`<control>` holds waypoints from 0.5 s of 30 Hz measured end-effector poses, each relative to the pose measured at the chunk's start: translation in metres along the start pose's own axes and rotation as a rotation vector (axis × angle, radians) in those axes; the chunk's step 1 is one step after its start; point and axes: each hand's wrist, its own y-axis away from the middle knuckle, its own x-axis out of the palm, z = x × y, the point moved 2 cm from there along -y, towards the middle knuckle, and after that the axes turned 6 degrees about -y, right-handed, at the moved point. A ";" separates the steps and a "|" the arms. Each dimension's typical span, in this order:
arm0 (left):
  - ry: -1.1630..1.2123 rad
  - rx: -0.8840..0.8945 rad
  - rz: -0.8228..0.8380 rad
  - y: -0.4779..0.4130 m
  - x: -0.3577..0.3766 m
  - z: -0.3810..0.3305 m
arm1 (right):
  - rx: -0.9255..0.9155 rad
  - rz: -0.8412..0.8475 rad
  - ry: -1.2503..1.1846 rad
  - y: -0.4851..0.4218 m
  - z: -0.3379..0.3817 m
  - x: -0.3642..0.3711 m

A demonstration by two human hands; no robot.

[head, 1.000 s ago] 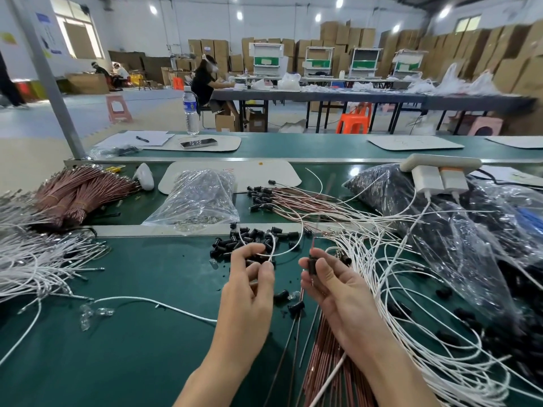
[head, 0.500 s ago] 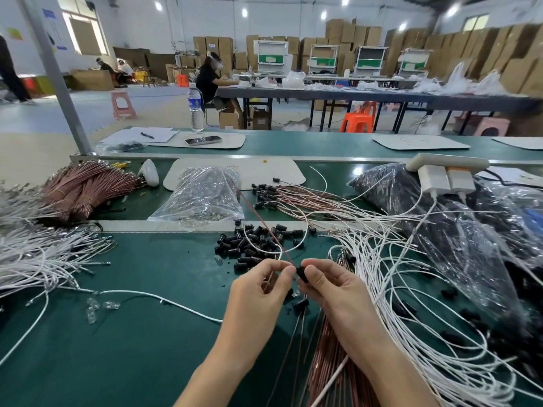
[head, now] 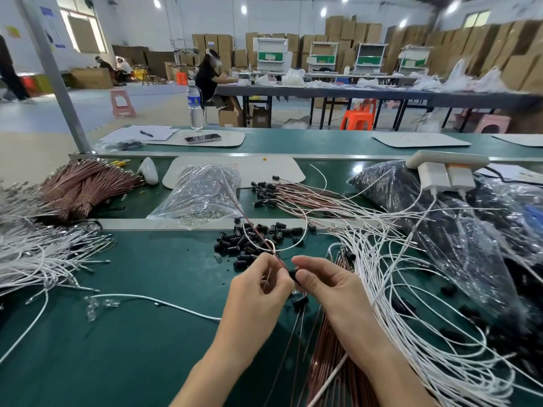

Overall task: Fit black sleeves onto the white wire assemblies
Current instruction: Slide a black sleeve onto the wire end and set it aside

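Matting of dark green covers the bench. Over it the left hand pinches a reddish wire, and the right hand pinches a black sleeve at its near end. Loose sleeves lie just beyond, with white wire assemblies heaped left and right. Farther off stand a water bottle, a long table and stacked cartons.

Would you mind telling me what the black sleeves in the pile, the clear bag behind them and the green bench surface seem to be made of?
Black sleeves: likely moulded rubber or soft plastic, matt with dull highlights. Clear bag: thin plastic film, glossy, crinkled, see-through. Green bench surface: probably a rubber or vinyl mat, smooth with a soft sheen.
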 end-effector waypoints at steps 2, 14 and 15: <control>0.060 -0.070 -0.020 -0.002 -0.001 0.001 | 0.010 0.014 -0.018 0.000 -0.002 0.000; -0.446 0.147 0.105 0.005 0.002 0.005 | 0.204 -0.223 -0.702 -0.012 -0.005 -0.020; -0.401 0.136 0.103 0.004 0.002 0.004 | 0.215 -0.230 -0.710 -0.012 -0.005 -0.021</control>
